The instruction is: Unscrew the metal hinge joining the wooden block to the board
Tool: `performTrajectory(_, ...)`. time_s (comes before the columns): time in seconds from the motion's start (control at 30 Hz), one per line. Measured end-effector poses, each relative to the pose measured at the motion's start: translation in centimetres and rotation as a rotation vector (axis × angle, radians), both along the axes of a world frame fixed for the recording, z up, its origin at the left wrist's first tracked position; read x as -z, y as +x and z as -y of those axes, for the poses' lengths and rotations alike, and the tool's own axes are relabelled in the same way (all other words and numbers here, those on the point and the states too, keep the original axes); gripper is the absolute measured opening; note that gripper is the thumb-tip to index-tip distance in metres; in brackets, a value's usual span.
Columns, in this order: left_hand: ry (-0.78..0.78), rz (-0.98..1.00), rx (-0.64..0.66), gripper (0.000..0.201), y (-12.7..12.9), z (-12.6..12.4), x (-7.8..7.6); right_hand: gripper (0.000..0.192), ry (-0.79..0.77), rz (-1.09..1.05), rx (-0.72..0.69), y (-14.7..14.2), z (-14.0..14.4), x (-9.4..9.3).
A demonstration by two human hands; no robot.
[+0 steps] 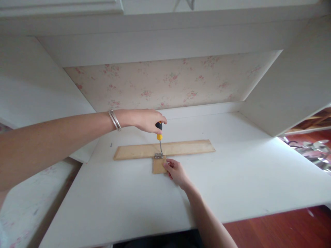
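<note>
Right hand [175, 171]: nearest the camera, fingers pressed flat on the small wooden block [158, 165], likely pinning it against slip.
Left hand [147, 120]: clenched round the screwdriver [159, 135] handle from above, tool upright, tip down on the hinge [158, 155].
Hinge: bridges the block and the long wooden strip [165, 149], which lies crosswise behind.
Desk [232, 179]: white, bears both pieces mid-surface.
Bracelets [114, 120]: on left wrist.

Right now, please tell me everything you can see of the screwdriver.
The screwdriver has a black and yellow handle and a thin metal shaft. It stands upright, tip down on the small metal hinge that joins the long wooden board and the small wooden piece. The left hand grips its handle from above.
</note>
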State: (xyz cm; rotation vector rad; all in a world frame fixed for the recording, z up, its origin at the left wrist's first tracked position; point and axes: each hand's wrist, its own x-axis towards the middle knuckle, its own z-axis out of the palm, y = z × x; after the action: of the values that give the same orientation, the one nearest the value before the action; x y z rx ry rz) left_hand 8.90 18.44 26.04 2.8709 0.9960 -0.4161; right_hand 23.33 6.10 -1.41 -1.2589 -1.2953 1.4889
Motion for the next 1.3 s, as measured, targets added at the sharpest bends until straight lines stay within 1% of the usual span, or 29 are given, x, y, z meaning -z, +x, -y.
performTrajectory(0.03, -0.009, 0.007, 0.031, 0.044, -0.09, -0.08, 0.07, 0.044, -0.002, 0.0, 0.0, 0.02, -0.01, 0.03)
performTrajectory(0.07, -0.006, -0.001, 0.031, 0.044, -0.16, -0.14, 0.1, 0.044, -0.001, 0.0, 0.001, 0.03, -0.01, 0.03)
performTrajectory(0.1, 0.009, -0.019, 0.001, 0.044, -0.2, -0.17, 0.09, 0.044, 0.001, 0.0, 0.0, 0.05, -0.02, 0.01)
performTrajectory(0.2, 0.083, -0.074, -0.173, 0.049, -0.07, 0.01, -0.13, 0.045, 0.002, 0.003, 0.0, 0.08, 0.0, -0.16)
performTrajectory(0.27, 0.092, -0.079, -0.225, 0.053, 0.11, 0.23, -0.35, 0.046, -0.002, 0.006, 0.003, 0.07, 0.03, -0.31)
performTrajectory(0.3, 0.073, -0.069, -0.209, 0.054, 0.18, 0.3, -0.45, 0.046, -0.003, 0.007, 0.004, 0.06, 0.04, -0.38)
performTrajectory(0.33, 0.041, -0.053, -0.167, 0.054, 0.21, 0.32, -0.53, 0.045, -0.004, 0.007, 0.005, 0.05, 0.06, -0.43)
performTrajectory(0.43, -0.07, -0.017, 0.016, 0.045, 0.06, 0.06, -0.63, 0.045, -0.007, 0.008, 0.003, 0.04, 0.1, -0.52)
performTrajectory(0.47, -0.087, -0.013, 0.049, 0.042, -0.05, -0.08, -0.64, 0.045, -0.01, 0.008, 0.003, 0.04, 0.11, -0.53)
performTrajectory(0.5, -0.086, -0.014, 0.054, 0.039, -0.15, -0.22, -0.63, 0.046, -0.012, 0.009, 0.005, 0.04, 0.12, -0.53)
performTrajectory(0.53, -0.068, -0.018, 0.031, 0.037, -0.23, -0.32, -0.62, 0.046, -0.014, 0.01, 0.009, 0.05, 0.13, -0.54)
performTrajectory(0.6, -0.008, -0.031, -0.06, 0.035, -0.3, -0.38, -0.57, 0.046, -0.011, 0.012, 0.014, 0.06, 0.14, -0.55)
performTrajectory(0.67, 0.041, -0.053, -0.143, 0.041, -0.26, -0.27, -0.5, 0.045, -0.007, 0.014, 0.014, 0.06, 0.15, -0.57)
performTrajectory(0.7, 0.05, -0.059, -0.161, 0.045, -0.22, -0.17, -0.44, 0.045, -0.008, 0.014, 0.013, 0.06, 0.16, -0.57)
performTrajectory(0.77, 0.033, -0.043, -0.122, 0.047, -0.17, 0.0, -0.3, 0.046, -0.014, 0.013, 0.014, 0.06, 0.17, -0.57)
performTrajectory(0.87, -0.032, 0.028, 0.033, 0.039, -0.23, 0.08, -0.15, 0.046, -0.014, 0.011, 0.013, 0.07, 0.18, -0.53)
performTrajectory(0.93, -0.06, 0.047, 0.077, 0.037, -0.26, 0.06, -0.18, 0.046, -0.005, 0.011, 0.009, 0.07, 0.19, -0.49)
performTrajectory(0.97, -0.063, 0.039, 0.064, 0.036, -0.24, 0.06, -0.24, 0.046, -0.002, 0.013, 0.009, 0.07, 0.19, -0.47)
performTrajectory(1.03, -0.041, -0.008, -0.021, 0.033, -0.1, 0.15, -0.42, 0.047, -0.001, 0.017, 0.01, 0.06, 0.18, -0.44)
performTrajectory(1.1, -0.008, -0.067, -0.128, 0.041, 0.11, 0.33, -0.57, 0.047, -0.002, 0.022, 0.013, 0.04, 0.19, -0.43)
performTrajectory(1.13, 0.002, -0.085, -0.159, 0.046, 0.2, 0.43, -0.59, 0.047, -0.003, 0.025, 0.014, 0.03, 0.18, -0.43)
performTrajectory(1.17, 0.005, -0.086, -0.161, 0.05, 0.26, 0.51, -0.57, 0.047, -0.003, 0.029, 0.015, 0.02, 0.18, -0.43)
performTrajectory(1.2, -0.002, -0.073, -0.134, 0.05, 0.27, 0.55, -0.49, 0.046, -0.006, 0.034, 0.016, 0.01, 0.18, -0.42)
performTrajectory(1.3, -0.027, -0.013, 0.018, 0.046, 0.06, 0.42, -0.07, 0.045, -0.012, 0.034, 0.018, 0.0, 0.14, -0.35)
